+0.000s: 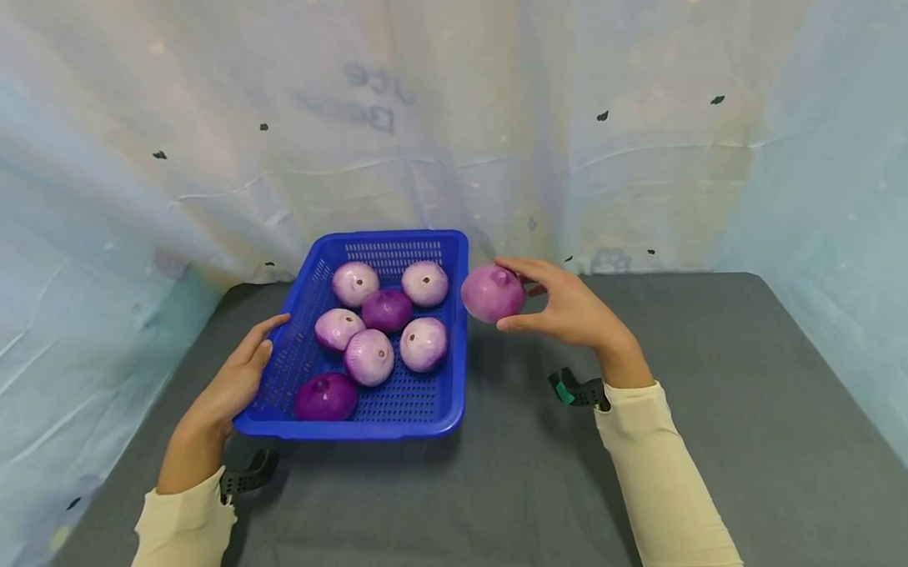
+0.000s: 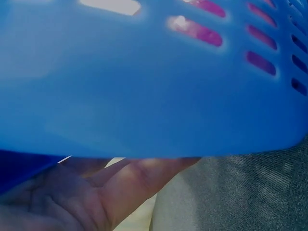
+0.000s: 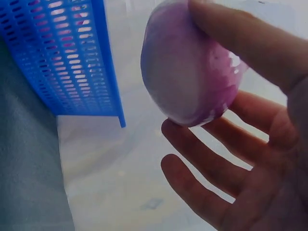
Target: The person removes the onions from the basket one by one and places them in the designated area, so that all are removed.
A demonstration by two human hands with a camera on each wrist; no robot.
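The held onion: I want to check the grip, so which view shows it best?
Right wrist view: the onion fills the frame, pinched between thumb and fingers. The head view shows it small in the right hand, beside the basket. The left wrist view misses it.

Red onion (image 1: 492, 294) in my right hand (image 1: 567, 309): round, pink-purple skin paling to whitish on one side, stem nub up. Pinched between thumb and fingertips, off the table, just outside the right rim of the blue basket (image 1: 455, 317), near its far right corner. Basket: perforated plastic, rectangular, left of the table's middle, toward the far edge. My left hand (image 1: 239, 374) lies flat against its left wall.
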